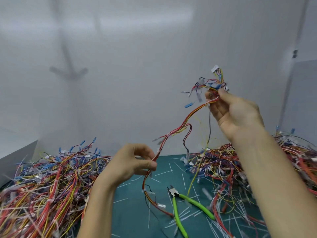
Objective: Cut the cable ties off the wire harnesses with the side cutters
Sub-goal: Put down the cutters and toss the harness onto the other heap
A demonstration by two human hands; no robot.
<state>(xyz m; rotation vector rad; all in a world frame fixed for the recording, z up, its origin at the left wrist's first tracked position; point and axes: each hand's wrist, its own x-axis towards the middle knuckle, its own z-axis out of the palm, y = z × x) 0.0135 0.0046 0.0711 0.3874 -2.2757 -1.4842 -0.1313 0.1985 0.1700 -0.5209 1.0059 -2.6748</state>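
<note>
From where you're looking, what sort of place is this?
Probably a workbench in a wiring assembly or rework shop: heaps of coloured wire harnesses flank a green cutting mat, green-handled side cutters lie on it, and snipped cable ties are scattered around.

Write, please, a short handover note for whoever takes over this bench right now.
Left hand: pinches the lower part of a wire harness that is held up over the bench.
Right hand: grips the same harness at its upper end, by the connectors.
Side cutters: lie unheld on the green mat.
Done: cut cable-tie pieces are strewn over the mat.
Left: white ties are still on the held harness. A left pile and a right pile of harnesses flank the mat; I cannot tell which is finished.
</note>
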